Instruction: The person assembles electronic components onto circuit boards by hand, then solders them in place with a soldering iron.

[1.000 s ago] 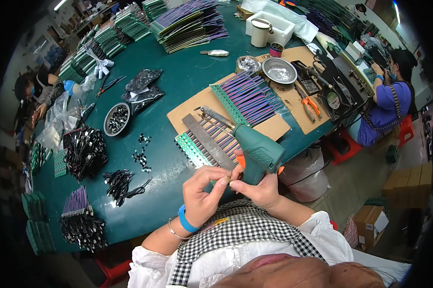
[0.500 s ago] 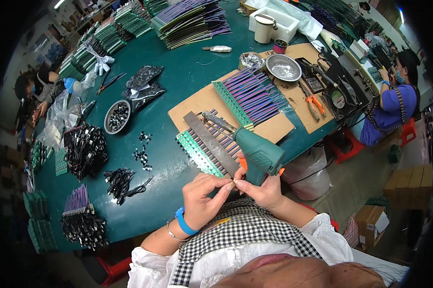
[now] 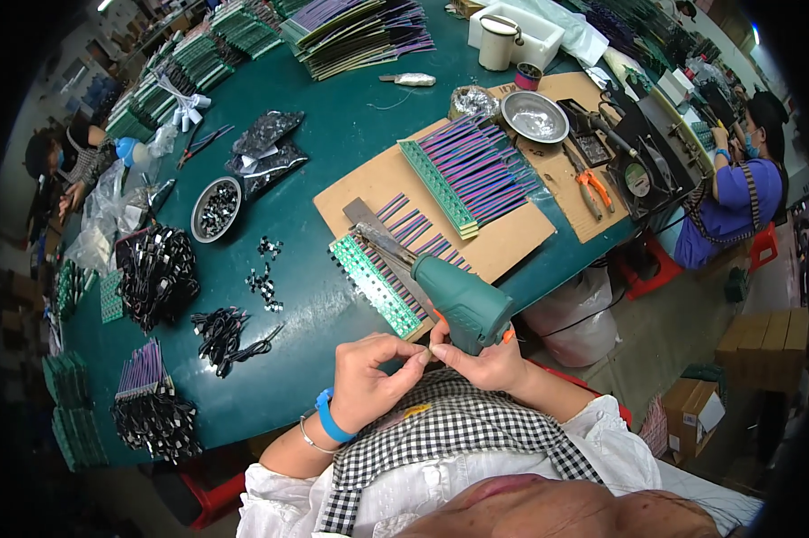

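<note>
One green heat gun [image 3: 458,300] lies on the desk [image 3: 333,143] just above both hands. The left hand [image 3: 369,381] and right hand [image 3: 485,363] meet fingertip to fingertip, pinching one small part, too tiny to identify.

At my twelve o'clock, a white mug [image 3: 497,42] stands by a white tray [image 3: 537,34], with stacked green and purple strips [image 3: 360,29] at eleven. A shiny metal bowl [image 3: 535,116] sits at one o'clock on the cardboard sheet [image 3: 512,242], with orange-handled pliers [image 3: 590,191] just beside it. At ten o'clock I see a round dish of small black-and-white parts [image 3: 216,207], black plastic bags [image 3: 266,149] above it, and a heap of black cables [image 3: 159,273] at nine. A co-worker in a blue top [image 3: 732,197] sits at two o'clock.
</note>
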`<state>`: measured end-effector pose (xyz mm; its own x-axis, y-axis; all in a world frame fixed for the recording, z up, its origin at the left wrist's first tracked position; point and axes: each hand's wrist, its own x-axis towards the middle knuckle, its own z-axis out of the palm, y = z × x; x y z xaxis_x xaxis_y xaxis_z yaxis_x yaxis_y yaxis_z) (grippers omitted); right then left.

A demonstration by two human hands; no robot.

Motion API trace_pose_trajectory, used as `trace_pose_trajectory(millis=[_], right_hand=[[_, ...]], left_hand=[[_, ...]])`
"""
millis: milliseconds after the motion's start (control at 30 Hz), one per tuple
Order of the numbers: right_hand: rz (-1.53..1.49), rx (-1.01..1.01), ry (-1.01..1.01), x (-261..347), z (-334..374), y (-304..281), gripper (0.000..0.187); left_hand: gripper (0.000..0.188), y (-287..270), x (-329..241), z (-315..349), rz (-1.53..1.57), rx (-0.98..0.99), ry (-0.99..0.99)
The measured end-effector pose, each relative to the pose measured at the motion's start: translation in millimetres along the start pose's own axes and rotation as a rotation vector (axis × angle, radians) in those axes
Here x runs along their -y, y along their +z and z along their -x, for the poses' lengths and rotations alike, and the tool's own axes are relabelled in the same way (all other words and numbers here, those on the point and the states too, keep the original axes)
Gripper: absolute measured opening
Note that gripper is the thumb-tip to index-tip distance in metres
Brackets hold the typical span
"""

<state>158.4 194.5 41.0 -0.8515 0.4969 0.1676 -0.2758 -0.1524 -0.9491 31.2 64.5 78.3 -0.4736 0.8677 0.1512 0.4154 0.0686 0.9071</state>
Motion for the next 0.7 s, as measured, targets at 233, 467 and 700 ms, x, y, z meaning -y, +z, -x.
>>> trace_pose_trajectory(millis=[233,467,700], right_hand=[[0.168,0.015,0.051,-6,8,-4,0.031],[0.076,-0.087,0.085,10,8,-18,0.054],[0.062,-0.191,0.129,18,26,-32,0.058]], left_hand=[[0.006,-10,3,-3,-0.091,0.157,0.017],[0.011,-22,46,-6,0.274,0.072,-0.501],[0.014,-28,65,-19,0.484,0.042,-0.684]])
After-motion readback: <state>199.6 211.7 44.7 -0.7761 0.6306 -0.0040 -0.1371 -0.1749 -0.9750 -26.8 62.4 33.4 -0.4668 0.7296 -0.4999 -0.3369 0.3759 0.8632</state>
